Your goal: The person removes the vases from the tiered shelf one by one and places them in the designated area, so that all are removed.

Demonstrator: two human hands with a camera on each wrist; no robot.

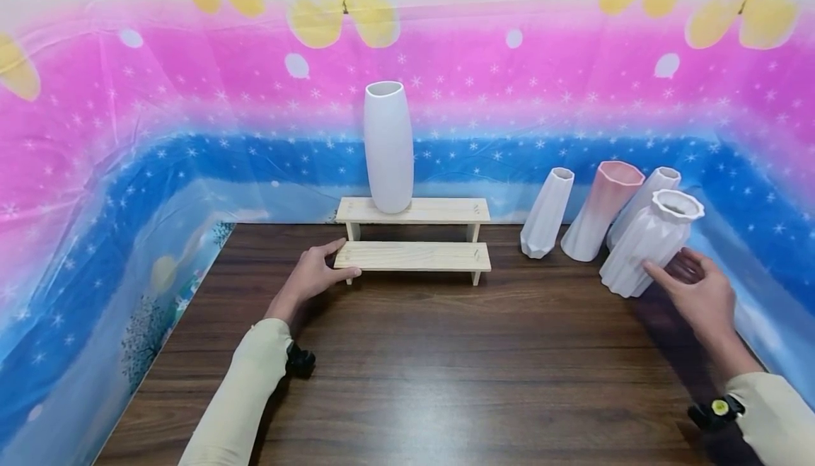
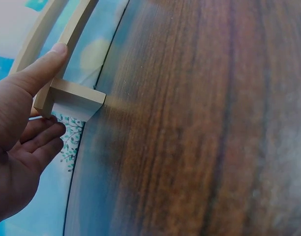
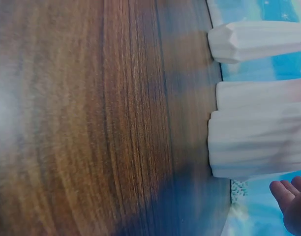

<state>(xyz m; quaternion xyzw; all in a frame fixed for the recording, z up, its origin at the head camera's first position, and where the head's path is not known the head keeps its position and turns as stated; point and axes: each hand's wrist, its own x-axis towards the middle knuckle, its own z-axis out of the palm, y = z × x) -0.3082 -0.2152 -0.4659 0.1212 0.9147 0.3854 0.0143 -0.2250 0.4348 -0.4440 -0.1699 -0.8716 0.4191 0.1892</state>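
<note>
My left hand (image 1: 313,271) grips the left end of a pale two-step wooden stand (image 1: 414,257) on the table. Its thumb lies along the lower step's front edge, the index finger at the back corner, the other fingers loosely bent below. A tall white vase (image 1: 390,151) stands upright on the upper step. On the right, my right hand (image 1: 707,300) is at a white ribbed vase with a scalloped rim (image 1: 643,250). Its thumb overlaps the vase's side in the head view. In the right wrist view the fingertips (image 3: 278,189) show just beside the ribbed vase's wall.
Left of the ribbed vase stand a slim white faceted vase (image 1: 547,215) and a pink-to-white flared vase (image 1: 598,222). Another white vase (image 1: 665,177) is partly hidden behind them. The dark wooden table (image 1: 420,374) meets a colourful patterned cloth (image 1: 458,116) at its back and sides.
</note>
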